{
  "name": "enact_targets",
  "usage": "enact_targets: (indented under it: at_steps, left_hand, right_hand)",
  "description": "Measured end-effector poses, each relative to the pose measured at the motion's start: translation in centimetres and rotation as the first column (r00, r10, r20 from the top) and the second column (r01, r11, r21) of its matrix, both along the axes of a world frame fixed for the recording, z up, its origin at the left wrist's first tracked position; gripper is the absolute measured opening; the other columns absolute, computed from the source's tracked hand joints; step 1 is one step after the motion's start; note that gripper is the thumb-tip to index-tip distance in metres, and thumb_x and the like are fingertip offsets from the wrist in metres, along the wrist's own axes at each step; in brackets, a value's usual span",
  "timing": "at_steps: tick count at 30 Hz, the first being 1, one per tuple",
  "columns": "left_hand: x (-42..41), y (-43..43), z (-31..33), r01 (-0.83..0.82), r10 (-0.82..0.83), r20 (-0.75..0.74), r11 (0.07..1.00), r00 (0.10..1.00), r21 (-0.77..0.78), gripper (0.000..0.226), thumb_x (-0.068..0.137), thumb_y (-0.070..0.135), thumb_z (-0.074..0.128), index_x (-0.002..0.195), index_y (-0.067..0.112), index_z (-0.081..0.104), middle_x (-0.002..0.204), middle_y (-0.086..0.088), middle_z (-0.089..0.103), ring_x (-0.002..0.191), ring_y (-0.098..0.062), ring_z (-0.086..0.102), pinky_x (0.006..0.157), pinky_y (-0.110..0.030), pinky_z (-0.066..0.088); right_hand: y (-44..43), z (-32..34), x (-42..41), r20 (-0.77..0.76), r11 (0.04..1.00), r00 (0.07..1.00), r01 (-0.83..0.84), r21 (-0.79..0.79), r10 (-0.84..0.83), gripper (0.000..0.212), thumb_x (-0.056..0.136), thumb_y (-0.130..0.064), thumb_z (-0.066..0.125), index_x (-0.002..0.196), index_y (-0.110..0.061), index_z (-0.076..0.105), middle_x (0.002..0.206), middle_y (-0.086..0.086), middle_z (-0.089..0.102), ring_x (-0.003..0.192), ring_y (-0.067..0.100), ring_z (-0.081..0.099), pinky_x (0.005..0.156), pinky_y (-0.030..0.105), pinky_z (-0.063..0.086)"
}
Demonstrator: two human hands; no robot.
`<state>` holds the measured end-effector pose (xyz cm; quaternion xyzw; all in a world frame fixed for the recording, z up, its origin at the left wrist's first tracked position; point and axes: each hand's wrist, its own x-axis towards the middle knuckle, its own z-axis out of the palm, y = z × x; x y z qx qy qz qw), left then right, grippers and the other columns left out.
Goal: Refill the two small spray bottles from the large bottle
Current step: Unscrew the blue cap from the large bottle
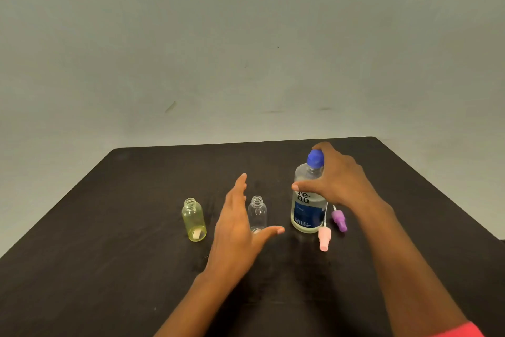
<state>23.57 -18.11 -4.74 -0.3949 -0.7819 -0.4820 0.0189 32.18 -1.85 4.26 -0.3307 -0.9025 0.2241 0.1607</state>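
The large bottle stands upright on the dark surface, its blue cap on and clear liquid showing through its sides above and below a blue label. The right hand is wrapped around its shoulder and neck, thumb across the front. Left of it stands the clear spray bottle, uncapped, apparently empty. Further left stands the yellow spray bottle, also uncapped, with nothing clearly inside but a pale patch at its base. The left hand hangs spread wide between the two small bottles, gripping nothing. A pink sprayer top and a purple sprayer top lie on the surface just right of the large bottle's base. Behind the surface rises a plain grey-green wall
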Motion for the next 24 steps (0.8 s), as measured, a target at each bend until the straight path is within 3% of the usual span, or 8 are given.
enact_targets:
  at_steps: [2,5,8,11,13,16,20,24]
  left_hand:
    - [-0.1,0.3,-0.4,-0.003,0.007,0.055,0.997,0.998,-0.073,0.109,0.067,0.036,0.082,0.145,0.039,0.006,0.136,0.009,0.042,0.121,-0.009,0.047,0.101,-0.025,0.04]
    - [-0.5,0.2,-0.5,-0.062,0.068,0.046,0.992,0.997,-0.112,0.098,0.075,0.022,0.078,0.146,0.031,0.012,0.112,0.009,0.054,0.106,-0.011,0.057,0.094,-0.027,0.046]
    - [-1.1,-0.3,-0.2,-0.128,0.133,0.027,0.984,0.991,-0.125,0.092,0.076,0.015,0.076,0.146,0.027,0.017,0.092,0.017,0.048,0.095,-0.01,0.058,0.086,-0.023,0.048]
    - [-1.8,-1.0,0.2,-0.194,0.197,0.005,0.969,0.98,-0.155,0.092,0.076,0.016,0.075,0.146,0.025,0.016,0.086,0.021,0.046,0.087,-0.006,0.053,0.08,-0.017,0.042]
    - [-2.0,-1.4,0.1,-0.23,0.232,-0.006,0.96,0.973,-0.163,0.092,0.077,0.016,0.075,0.146,0.024,0.015,0.09,0.018,0.048,0.087,-0.005,0.053,0.077,-0.016,0.039]
    - [-2.0,-1.6,-0.3,-0.262,0.264,-0.006,0.956,0.965,-0.133,0.093,0.075,0.016,0.076,0.146,0.023,0.016,0.111,0.008,0.053,0.102,-0.007,0.052,0.084,-0.018,0.037]
    - [-1.3,-1.3,0.1,-0.263,0.262,-0.022,0.962,0.965,-0.073,0.097,0.071,0.019,0.08,0.145,0.024,0.019,0.136,0.0,0.042,0.124,-0.015,0.041,0.099,-0.027,0.035]
    - [-1.1,-1.2,0.5,-0.277,0.272,-0.065,0.957,0.96,-0.083,0.097,0.07,0.021,0.081,0.145,0.022,0.019,0.144,-0.002,0.035,0.133,-0.018,0.033,0.109,-0.036,0.033]
  right_hand:
    - [0.1,-0.1,0.1,-0.01,1.0,1.0,0.002,-0.012,-0.002,0.071,0.067,-0.045,0.08,0.122,-0.022,0.043,0.103,0.0,0.051,0.093,0.024,0.054,0.079,0.033,0.046]
    - [0.3,-0.3,0.0,-0.018,1.0,1.0,-0.001,-0.012,0.001,0.07,0.067,-0.046,0.08,0.121,-0.022,0.043,0.105,0.0,0.053,0.092,0.023,0.055,0.078,0.033,0.046]
    - [0.5,-0.5,0.0,-0.039,1.0,0.999,-0.001,-0.026,0.0,0.069,0.067,-0.046,0.08,0.121,-0.022,0.044,0.104,-0.001,0.053,0.092,0.023,0.054,0.076,0.031,0.044]
    - [0.5,-0.6,0.0,-0.042,1.0,0.999,-0.003,-0.025,0.001,0.067,0.068,-0.045,0.08,0.12,-0.022,0.044,0.103,-0.002,0.052,0.091,0.021,0.054,0.074,0.03,0.042]
    - [0.5,-0.5,-0.1,-0.043,1.0,0.999,-0.002,-0.024,0.001,0.066,0.068,-0.044,0.08,0.12,-0.022,0.044,0.102,-0.002,0.052,0.091,0.022,0.053,0.075,0.03,0.042]
    - [0.5,-0.6,-0.1,-0.046,1.0,0.999,0.0,-0.03,-0.002,0.068,0.067,-0.044,0.08,0.12,-0.023,0.044,0.103,-0.001,0.053,0.092,0.023,0.054,0.075,0.031,0.044]
    - [0.6,-0.7,-0.2,-0.04,1.0,0.999,0.018,-0.009,-0.018,0.075,0.065,-0.047,0.08,0.125,-0.023,0.042,0.107,0.0,0.054,0.093,0.023,0.055,0.075,0.031,0.044]
    - [0.1,-0.5,-0.5,-0.023,0.999,0.999,0.035,0.024,-0.035,0.083,0.064,-0.052,0.079,0.131,-0.022,0.039,0.114,0.002,0.055,0.093,0.022,0.054,0.076,0.031,0.043]
